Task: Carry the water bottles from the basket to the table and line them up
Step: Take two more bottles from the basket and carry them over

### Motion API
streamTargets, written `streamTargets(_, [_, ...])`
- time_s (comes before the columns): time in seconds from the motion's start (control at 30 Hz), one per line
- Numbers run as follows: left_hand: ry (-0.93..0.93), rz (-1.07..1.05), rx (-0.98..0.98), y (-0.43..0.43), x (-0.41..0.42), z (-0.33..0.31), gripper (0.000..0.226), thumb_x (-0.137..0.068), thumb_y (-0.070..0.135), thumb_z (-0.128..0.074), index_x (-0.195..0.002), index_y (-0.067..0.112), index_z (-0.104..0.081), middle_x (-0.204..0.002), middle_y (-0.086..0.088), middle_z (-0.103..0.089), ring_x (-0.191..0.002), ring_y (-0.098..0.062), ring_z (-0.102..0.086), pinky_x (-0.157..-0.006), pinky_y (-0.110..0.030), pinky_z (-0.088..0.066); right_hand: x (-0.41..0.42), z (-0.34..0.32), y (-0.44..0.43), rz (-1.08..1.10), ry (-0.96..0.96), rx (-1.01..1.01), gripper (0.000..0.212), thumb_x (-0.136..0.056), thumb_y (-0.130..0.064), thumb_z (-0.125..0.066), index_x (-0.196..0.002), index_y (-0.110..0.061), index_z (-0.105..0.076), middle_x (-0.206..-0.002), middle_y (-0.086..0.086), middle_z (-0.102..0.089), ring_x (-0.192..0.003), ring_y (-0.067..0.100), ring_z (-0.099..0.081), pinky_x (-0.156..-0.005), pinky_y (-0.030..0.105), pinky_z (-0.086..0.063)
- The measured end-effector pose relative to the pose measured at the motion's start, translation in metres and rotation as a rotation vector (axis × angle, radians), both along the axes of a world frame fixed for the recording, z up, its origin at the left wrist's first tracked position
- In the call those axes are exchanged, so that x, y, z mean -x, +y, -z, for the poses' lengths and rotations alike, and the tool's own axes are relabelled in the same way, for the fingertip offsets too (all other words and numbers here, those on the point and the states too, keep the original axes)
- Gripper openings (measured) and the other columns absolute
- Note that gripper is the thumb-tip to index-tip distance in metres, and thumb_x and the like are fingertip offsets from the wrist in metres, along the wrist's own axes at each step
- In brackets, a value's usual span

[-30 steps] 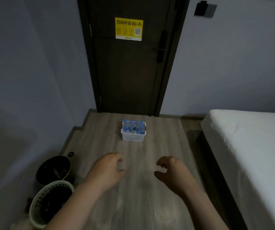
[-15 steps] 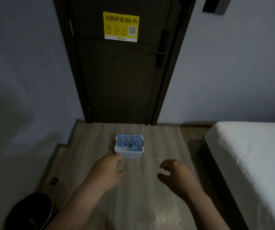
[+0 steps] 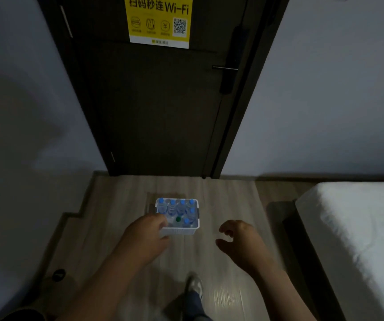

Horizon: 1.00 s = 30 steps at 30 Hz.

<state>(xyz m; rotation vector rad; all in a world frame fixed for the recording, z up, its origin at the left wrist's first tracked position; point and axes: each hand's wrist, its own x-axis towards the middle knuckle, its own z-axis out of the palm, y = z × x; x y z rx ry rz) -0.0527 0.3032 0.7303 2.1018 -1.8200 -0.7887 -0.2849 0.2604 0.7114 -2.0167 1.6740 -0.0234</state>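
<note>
Single view: wide-angle camera on person's head, looks forward and steeply down, faces dark door (image 3: 154,112) with yellow Wi-Fi sign (image 3: 159,20) cropped by top edge. White basket (image 3: 179,231) of water bottles (image 3: 171,208) on wood floor (image 3: 121,205) sits mid-frame, small, well off from lens. Nearest lens, entering from bottom edge: left hand (image 3: 144,237), overlapping basket's near corner, and right hand (image 3: 242,242). Own shoe (image 3: 194,286) below; bed (image 3: 360,228) crops lower right

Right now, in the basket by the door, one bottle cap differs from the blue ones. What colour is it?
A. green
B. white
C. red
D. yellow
A: in the white basket, the water bottles carry blue caps except for one green cap near the front.
</note>
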Motion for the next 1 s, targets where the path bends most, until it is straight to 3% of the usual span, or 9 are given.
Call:
streamTargets(0.1, [-0.02, -0.024, -0.039, -0.051, 0.0, 0.011, 0.014, -0.078, 0.027, -0.064, -0.083, 0.03, -0.051, -0.09, 0.01, -0.056, -0.082, -0.009, -0.054, -0.072, -0.023, -0.045, 0.001, 0.015, -0.057, -0.021, 0.004, 0.001, 0.034, -0.085, -0.037, -0.064, -0.117, -0.03, -0.057, -0.112, -0.01, -0.059, -0.085, -0.001, -0.051, -0.073, 0.013, -0.045])
streamTargets(0.2, [-0.016, -0.055, -0.075, -0.097, 0.001, 0.029, 0.013, -0.079, 0.028, -0.065, -0.087, 0.029, -0.055, -0.093, 0.009, -0.058, -0.082, -0.007, -0.054, -0.069, -0.02, -0.042, 0.004, 0.031, -0.109, -0.051, 0.016, -0.02, 0.035, -0.085, -0.038, -0.063, -0.118, -0.03, -0.057, -0.113, -0.009, -0.059, -0.092, 0.001, -0.055, -0.077, 0.015, -0.046])
streamTargets(0.33, [-0.016, -0.076, -0.108, -0.147, 0.002, 0.062, 0.02, -0.084, 0.029, -0.063, -0.103, 0.022, -0.06, -0.107, 0.004, -0.063, -0.087, -0.007, -0.054, -0.076, -0.017, -0.041, 0.005, 0.056, -0.168, -0.091, 0.026, -0.052, 0.036, -0.086, -0.038, -0.062, -0.12, -0.029, -0.057, -0.114, -0.008, -0.059, -0.096, 0.003, -0.056, -0.079, 0.014, -0.046])
streamTargets(0.47, [-0.015, -0.062, -0.179, -0.186, 0.0, 0.098, 0.011, -0.09, 0.027, -0.057, -0.098, 0.02, -0.057, -0.107, 0.0, -0.064, -0.095, -0.013, -0.059, -0.084, -0.022, -0.046, 0.003, 0.089, -0.209, -0.093, 0.012, -0.113, 0.037, -0.087, -0.034, -0.063, -0.122, -0.024, -0.057, -0.116, -0.005, -0.06, -0.098, 0.006, -0.057, -0.083, 0.015, -0.046])
streamTargets(0.57, [-0.05, -0.011, -0.218, -0.21, -0.004, 0.132, 0.017, -0.092, 0.03, -0.054, -0.105, 0.019, -0.057, -0.112, 0.001, -0.062, -0.099, -0.01, -0.058, -0.087, -0.021, -0.045, -0.002, 0.121, -0.229, -0.078, 0.009, -0.145, 0.039, -0.087, -0.033, -0.063, -0.124, -0.023, -0.056, -0.117, -0.005, -0.06, -0.099, 0.005, -0.057, -0.082, 0.013, -0.044])
streamTargets(0.73, [-0.046, -0.014, -0.265, -0.243, -0.012, 0.211, 0.026, -0.09, 0.032, -0.056, -0.112, 0.019, -0.055, -0.115, 0.0, -0.061, -0.103, -0.013, -0.059, -0.09, -0.025, -0.047, -0.017, 0.195, -0.258, -0.053, 0.014, -0.164, 0.041, -0.087, -0.033, -0.063, -0.126, -0.025, -0.054, -0.118, -0.005, -0.059, -0.098, 0.006, -0.058, -0.083, 0.016, -0.047])
streamTargets(0.9, [-0.009, 0.017, -0.319, -0.265, -0.021, 0.302, 0.017, -0.089, 0.03, -0.057, -0.102, 0.02, -0.053, -0.108, 0.002, -0.06, -0.093, -0.011, -0.057, -0.076, -0.02, -0.044, -0.031, 0.284, -0.285, -0.035, 0.016, -0.181, 0.042, -0.086, -0.033, -0.064, -0.126, -0.024, -0.054, -0.117, -0.004, -0.059, -0.096, 0.005, -0.057, -0.079, 0.013, -0.043])
streamTargets(1.0, [0.014, 0.007, -0.32, -0.276, -0.026, 0.361, 0.017, -0.087, 0.03, -0.059, -0.101, 0.022, -0.054, -0.106, 0.003, -0.06, -0.094, -0.009, -0.057, -0.078, -0.02, -0.046, -0.039, 0.34, -0.3, -0.036, 0.013, -0.188, 0.041, -0.086, -0.032, -0.064, -0.126, -0.024, -0.054, -0.116, -0.004, -0.059, -0.093, 0.004, -0.055, -0.077, 0.013, -0.043])
